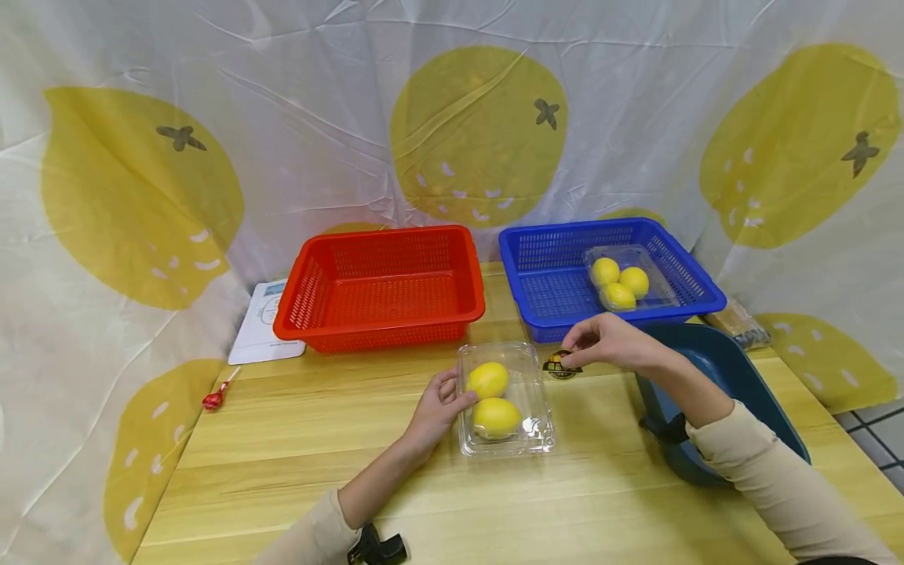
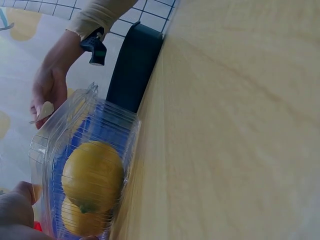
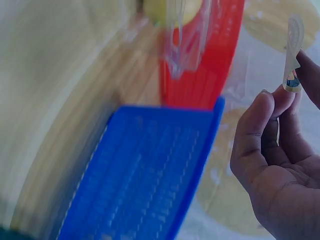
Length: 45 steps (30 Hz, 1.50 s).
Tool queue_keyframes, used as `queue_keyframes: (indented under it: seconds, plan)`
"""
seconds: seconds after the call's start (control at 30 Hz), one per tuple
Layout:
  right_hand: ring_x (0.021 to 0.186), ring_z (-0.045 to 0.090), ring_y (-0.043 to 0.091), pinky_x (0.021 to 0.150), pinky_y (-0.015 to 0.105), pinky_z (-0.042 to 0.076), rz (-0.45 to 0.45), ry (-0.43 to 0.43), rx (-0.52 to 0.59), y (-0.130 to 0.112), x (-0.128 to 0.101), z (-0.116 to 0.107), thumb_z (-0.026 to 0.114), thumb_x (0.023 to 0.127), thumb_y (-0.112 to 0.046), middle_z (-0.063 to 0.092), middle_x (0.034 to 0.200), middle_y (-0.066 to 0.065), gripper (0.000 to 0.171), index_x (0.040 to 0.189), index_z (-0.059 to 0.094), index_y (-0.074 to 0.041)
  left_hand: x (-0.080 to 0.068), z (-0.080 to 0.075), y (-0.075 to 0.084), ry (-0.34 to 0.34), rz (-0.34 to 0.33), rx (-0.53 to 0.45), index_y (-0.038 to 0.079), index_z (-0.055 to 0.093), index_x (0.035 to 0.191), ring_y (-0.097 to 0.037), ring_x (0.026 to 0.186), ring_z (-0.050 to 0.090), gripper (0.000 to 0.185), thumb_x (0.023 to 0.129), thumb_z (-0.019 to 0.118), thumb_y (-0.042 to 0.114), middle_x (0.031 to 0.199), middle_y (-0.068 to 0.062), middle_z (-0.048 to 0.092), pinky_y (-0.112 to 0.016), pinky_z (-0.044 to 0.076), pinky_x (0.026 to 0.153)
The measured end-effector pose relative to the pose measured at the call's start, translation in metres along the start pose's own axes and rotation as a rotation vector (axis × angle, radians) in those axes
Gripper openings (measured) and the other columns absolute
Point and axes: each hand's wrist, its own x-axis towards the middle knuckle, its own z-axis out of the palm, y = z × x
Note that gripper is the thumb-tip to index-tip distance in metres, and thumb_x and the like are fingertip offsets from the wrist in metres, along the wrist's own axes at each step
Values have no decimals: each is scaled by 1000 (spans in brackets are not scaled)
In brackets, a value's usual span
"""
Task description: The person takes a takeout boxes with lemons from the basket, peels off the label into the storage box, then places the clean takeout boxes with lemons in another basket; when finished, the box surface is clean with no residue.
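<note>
A clear plastic clamshell box (image 1: 526, 392) rests on the table with two lemons (image 1: 497, 417) inside, bunched toward its left side. My left hand (image 1: 439, 412) grips the box's left edge, thumb over the top. Just off the box's right side, my right hand (image 1: 613, 343) pinches a black and gold sticker (image 1: 562, 366) between thumb and fingertips. In the right wrist view the sticker (image 3: 293, 55) appears nearly edge-on and curled, its pale back showing. Through the box wall in the left wrist view, a lemon (image 2: 93, 175) stands out large.
Behind the box is a red basket (image 1: 395, 331); right of it, a blue basket (image 1: 551, 292) holds another clear box with three lemons (image 1: 620, 296). A dark teal bin (image 1: 766, 400) lies under my right forearm. At left are a lollipop (image 1: 214, 399) and a white sheet (image 1: 260, 333).
</note>
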Motion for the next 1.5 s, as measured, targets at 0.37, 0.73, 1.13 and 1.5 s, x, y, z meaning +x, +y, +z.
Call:
queue_keyframes:
  seconds: [0.37, 0.73, 1.13, 1.5]
  plan:
    - [76, 60, 15, 70, 28, 51, 107, 56, -119, 24, -48, -57, 74, 86, -27, 66, 84, 3, 32, 100, 66, 0, 0, 0, -2, 8, 7, -15, -4, 28, 144, -39, 138, 42, 69, 92, 66, 19, 151, -27, 38, -44, 39, 112]
    - [71, 60, 9, 68, 24, 52, 170, -38, -225, 75, -64, -84, 75, 83, -19, 68, 83, 4, 27, 94, 67, 4, 1, -2, -1, -17, 20, 7, -3, 20, 152, -41, 143, 31, 77, 94, 65, 19, 158, -25, 25, -49, 29, 116]
    - [73, 57, 11, 64, 26, 50, 237, -80, -459, 110, -69, -83, 82, 74, -21, 69, 80, -1, 25, 84, 71, -1, 1, -1, -2, -39, 16, 36, -3, 16, 153, -42, 144, 27, 80, 94, 64, 22, 160, -23, 19, -48, 28, 116]
    - [69, 53, 13, 62, 30, 48, 257, -5, -564, 123, -65, -72, 83, 72, -19, 66, 77, -1, 20, 78, 70, -5, 1, -2, -1, -38, 18, 36, -1, 15, 154, -38, 146, 27, 83, 93, 65, 23, 160, -21, 20, -45, 28, 117]
